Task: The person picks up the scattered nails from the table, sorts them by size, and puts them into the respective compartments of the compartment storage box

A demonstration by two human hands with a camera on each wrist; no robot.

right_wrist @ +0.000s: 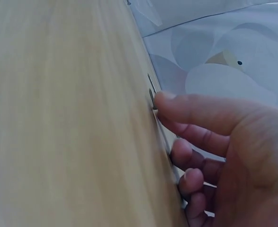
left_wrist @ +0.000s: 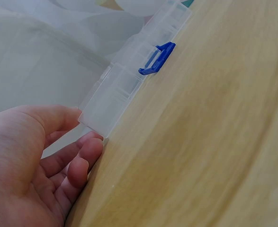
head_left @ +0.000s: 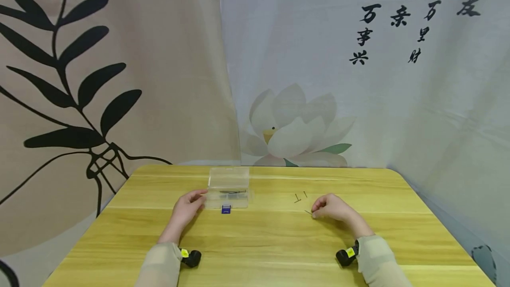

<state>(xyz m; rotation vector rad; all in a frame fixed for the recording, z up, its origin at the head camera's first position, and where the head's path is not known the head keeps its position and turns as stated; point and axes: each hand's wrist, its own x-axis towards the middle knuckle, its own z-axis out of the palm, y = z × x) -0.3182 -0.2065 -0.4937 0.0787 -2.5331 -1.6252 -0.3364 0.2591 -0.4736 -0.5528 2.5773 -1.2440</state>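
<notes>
A clear plastic box (head_left: 215,203) with its lid (head_left: 229,177) raised stands on the table, a blue latch (head_left: 226,209) at its front. My left hand (head_left: 188,207) holds the box at its left end; in the left wrist view its fingertips (left_wrist: 95,142) are right at the box's corner. Dark thin pieces (head_left: 233,191) lie inside the box. To the right, my right hand (head_left: 334,207) pinches a thin nail (head_left: 308,212) between thumb and fingertips, close over the table. Several loose nails (head_left: 297,199) lie just beyond that hand.
The wood-grain table (head_left: 255,247) reaches back to a printed cloth (head_left: 295,56). Black wrist cameras (head_left: 192,258) are strapped at both sleeves. Table surface lies between the box and the loose nails.
</notes>
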